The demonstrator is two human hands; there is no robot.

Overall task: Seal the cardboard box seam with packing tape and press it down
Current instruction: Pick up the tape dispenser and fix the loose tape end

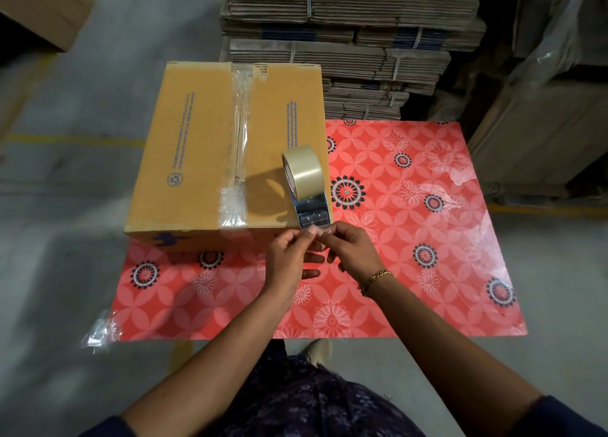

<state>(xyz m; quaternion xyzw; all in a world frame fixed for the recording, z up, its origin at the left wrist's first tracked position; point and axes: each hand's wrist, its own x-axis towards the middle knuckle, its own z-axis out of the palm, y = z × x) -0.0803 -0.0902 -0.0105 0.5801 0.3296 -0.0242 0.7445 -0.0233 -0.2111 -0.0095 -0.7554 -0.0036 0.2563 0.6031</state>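
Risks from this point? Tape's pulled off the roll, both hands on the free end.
1. The tape roll stands on edge near the right edge of the box; a tug on the strip could tip it off.
2. The left hand and right hand pinch the free end close together; it may fold onto itself.
3. The seam tape already looks wrinkled; another strip may trap more creases.

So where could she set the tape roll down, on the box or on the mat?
Box top: the left panel is bare, left of the taped seam. The tape roll crowds the near right corner. Red floral mat: open to the right of the box and of both hands; less room at the near left.
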